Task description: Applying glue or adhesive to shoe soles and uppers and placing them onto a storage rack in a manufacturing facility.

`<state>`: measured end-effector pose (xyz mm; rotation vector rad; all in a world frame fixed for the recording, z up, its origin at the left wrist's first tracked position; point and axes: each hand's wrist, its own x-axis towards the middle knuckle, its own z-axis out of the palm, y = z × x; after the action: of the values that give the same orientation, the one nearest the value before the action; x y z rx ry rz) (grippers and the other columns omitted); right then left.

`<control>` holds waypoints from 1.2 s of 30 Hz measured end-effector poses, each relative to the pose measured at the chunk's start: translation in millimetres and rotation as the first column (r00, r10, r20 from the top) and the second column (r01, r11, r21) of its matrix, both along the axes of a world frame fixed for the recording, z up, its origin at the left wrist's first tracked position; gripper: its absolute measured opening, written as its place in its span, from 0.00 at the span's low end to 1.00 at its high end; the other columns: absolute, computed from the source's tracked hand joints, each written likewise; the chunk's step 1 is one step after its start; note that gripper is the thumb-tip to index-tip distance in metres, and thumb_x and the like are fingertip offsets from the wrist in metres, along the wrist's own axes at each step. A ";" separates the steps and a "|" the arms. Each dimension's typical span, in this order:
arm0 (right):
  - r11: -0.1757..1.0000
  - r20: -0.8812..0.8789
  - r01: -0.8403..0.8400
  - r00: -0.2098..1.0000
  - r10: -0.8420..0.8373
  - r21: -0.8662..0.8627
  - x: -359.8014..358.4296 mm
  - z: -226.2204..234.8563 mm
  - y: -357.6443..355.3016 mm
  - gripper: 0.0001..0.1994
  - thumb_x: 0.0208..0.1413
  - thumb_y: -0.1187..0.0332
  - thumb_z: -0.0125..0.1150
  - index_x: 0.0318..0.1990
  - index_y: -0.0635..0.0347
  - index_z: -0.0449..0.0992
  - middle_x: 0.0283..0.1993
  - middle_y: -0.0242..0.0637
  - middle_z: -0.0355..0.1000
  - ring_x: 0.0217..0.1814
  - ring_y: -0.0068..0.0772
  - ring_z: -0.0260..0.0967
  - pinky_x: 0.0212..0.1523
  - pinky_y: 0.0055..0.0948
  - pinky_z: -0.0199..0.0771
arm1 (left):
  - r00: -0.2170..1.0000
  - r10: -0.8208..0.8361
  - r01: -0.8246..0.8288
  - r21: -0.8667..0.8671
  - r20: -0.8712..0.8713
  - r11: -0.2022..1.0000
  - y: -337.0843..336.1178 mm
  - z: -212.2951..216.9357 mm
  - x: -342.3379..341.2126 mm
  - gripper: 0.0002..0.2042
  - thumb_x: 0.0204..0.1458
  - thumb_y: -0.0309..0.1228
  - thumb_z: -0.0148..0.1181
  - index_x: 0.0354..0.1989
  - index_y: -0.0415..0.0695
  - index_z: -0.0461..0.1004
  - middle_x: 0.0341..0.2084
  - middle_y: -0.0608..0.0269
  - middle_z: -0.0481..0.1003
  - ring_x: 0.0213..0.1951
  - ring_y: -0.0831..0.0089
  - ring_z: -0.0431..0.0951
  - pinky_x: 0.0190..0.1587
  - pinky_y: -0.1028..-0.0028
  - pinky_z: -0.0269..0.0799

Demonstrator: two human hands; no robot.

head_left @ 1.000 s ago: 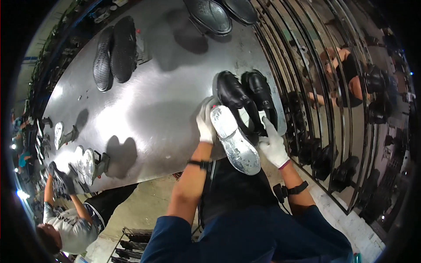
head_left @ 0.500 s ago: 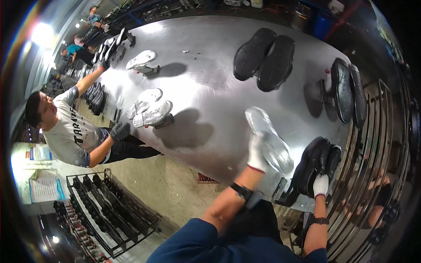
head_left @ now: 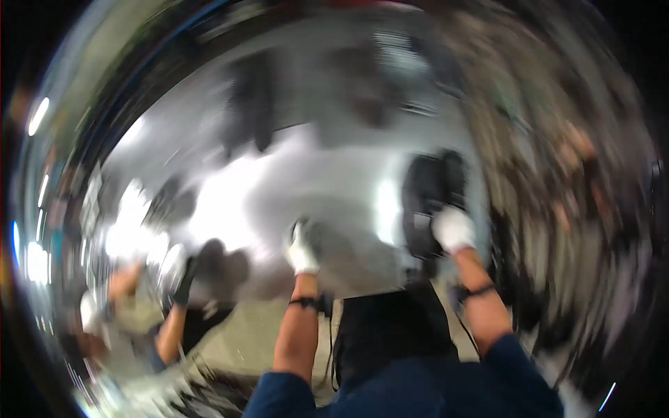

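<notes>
My right hand (head_left: 454,229), in a white glove, is at the near end of a pair of black shoes (head_left: 422,202) by the right end of the metal table, fingers wrapped round their edge. My left hand (head_left: 301,252), also white-gloved, is over the table's near edge. A small dark patch shows by its fingertips, and blur hides whether anything is in them. Farther back lies a pair of dark soles (head_left: 249,97), smeared by motion.
The shiny metal table (head_left: 334,167) fills the middle. A co-worker's dark-gloved hand (head_left: 184,282) is at its left end, near blurred silvery foot-shaped forms (head_left: 132,209). Blurred racks (head_left: 550,209) stand on the right. A pale bright object (head_left: 401,59) is at the far right.
The view has swung round and blurred. My left hand has come away from the silver foot-shaped form towards the table's near edge. My right hand remains at the black shoes.
</notes>
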<state>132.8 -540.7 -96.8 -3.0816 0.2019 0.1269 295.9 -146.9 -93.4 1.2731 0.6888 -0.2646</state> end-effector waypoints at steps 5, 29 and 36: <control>0.499 -0.359 0.693 0.708 -0.608 0.520 -49.8 80.6 36.7 0.14 0.58 0.63 0.56 0.38 0.64 0.84 0.47 0.62 0.79 0.49 0.62 0.79 0.53 0.53 0.79 | 0.923 -0.381 0.379 0.295 -0.053 0.877 -16.5 28.4 -92.1 0.14 0.68 0.34 0.57 0.54 0.38 0.78 0.45 0.55 0.83 0.37 0.66 0.83 0.38 0.68 0.83; -0.079 -0.157 0.813 0.015 -0.987 0.577 -257.6 -45.6 -64.3 0.16 0.54 0.69 0.61 0.49 0.63 0.83 0.53 0.55 0.80 0.60 0.57 0.76 0.64 0.42 0.74 | 0.931 -0.359 0.329 0.567 -0.061 0.755 -60.7 29.8 -107.0 0.17 0.67 0.44 0.59 0.40 0.39 0.80 0.23 0.64 0.75 0.17 0.76 0.70 0.20 0.74 0.66; -0.092 0.000 0.956 -0.095 -0.995 0.279 -343.7 -221.1 -168.9 0.16 0.57 0.62 0.59 0.48 0.60 0.85 0.51 0.56 0.80 0.58 0.58 0.77 0.61 0.45 0.75 | 0.839 -0.544 0.416 0.650 -0.005 0.636 -66.6 22.7 -125.2 0.15 0.69 0.37 0.52 0.43 0.37 0.76 0.31 0.58 0.77 0.28 0.69 0.76 0.29 0.70 0.73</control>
<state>-210.8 -709.5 -317.8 -1.7763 2.2061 -0.2556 170.7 -213.6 -70.7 2.1164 0.2365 -0.3576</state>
